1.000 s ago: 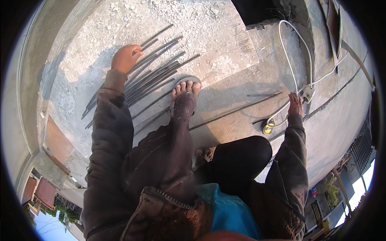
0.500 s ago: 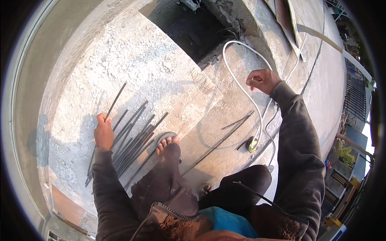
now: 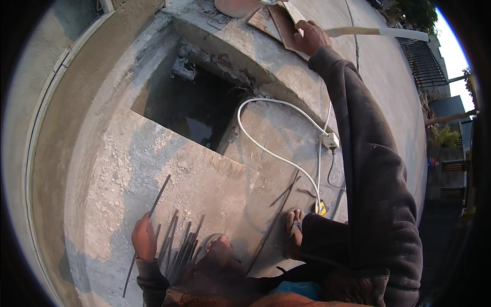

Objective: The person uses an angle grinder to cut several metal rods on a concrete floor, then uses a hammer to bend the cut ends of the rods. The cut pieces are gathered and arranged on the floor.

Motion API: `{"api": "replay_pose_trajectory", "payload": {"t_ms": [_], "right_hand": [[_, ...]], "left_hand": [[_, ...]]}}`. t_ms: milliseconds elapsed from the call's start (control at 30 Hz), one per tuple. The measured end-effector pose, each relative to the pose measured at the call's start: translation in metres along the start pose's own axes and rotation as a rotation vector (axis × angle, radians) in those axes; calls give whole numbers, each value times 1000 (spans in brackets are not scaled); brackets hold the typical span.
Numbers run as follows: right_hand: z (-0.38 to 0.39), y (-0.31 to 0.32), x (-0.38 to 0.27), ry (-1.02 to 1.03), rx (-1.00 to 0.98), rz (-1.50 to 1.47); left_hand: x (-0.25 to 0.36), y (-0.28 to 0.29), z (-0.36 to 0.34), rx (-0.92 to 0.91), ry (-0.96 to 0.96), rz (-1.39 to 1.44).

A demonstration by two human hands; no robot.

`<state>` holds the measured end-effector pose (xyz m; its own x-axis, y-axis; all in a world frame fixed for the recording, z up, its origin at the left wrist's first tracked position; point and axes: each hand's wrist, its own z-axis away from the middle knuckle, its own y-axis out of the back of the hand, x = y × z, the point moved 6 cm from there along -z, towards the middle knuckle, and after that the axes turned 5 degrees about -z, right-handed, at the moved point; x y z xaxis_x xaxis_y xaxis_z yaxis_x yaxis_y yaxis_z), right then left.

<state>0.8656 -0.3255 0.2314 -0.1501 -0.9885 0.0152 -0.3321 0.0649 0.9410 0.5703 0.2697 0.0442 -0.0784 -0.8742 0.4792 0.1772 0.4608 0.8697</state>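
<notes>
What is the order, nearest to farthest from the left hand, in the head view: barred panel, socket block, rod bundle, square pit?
1. Rod bundle, just right of the left hand
2. Square pit, ahead
3. Socket block, off right
4. Barred panel, far upper right

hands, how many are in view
2: the left hand holds a dark rod at lower left; the right hand is over a brown board at top. None seems hidden.
</notes>
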Motion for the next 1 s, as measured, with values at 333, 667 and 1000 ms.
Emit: {"api": "replay_pose_trajectory", "payload": {"t_ms": [333, 667, 1000], "right_hand": [[-117, -6, -10, -161, 28, -192], [-249, -114, 90, -146, 9, -668], [-215, -49, 11, -79, -127, 38]], "left_hand": [[114, 82, 21, -140, -156, -285], [132, 82, 47, 71, -290, -443], [119, 81, 49, 32, 161, -95]]}}
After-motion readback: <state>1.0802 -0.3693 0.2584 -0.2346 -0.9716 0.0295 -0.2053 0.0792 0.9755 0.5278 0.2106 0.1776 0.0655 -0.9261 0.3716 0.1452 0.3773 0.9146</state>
